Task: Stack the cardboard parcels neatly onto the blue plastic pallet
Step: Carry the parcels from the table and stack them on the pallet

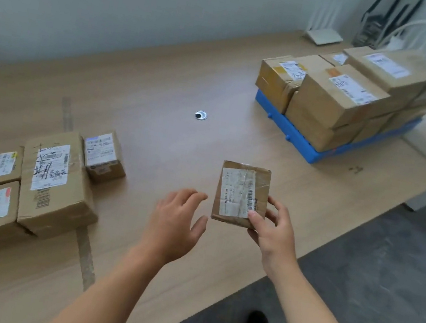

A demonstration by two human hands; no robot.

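Right hand (275,230) pinches small parcel (241,195) by its lower corner; left hand (176,224) spread beside.

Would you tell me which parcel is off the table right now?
The small flat parcel held by the right hand; all others rest on the table or pallet.

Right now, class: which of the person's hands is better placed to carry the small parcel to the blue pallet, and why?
The right hand. It already grips the small parcel, and the blue pallet lies ahead on that same side. The left hand is open and holds nothing, beside the parcel.
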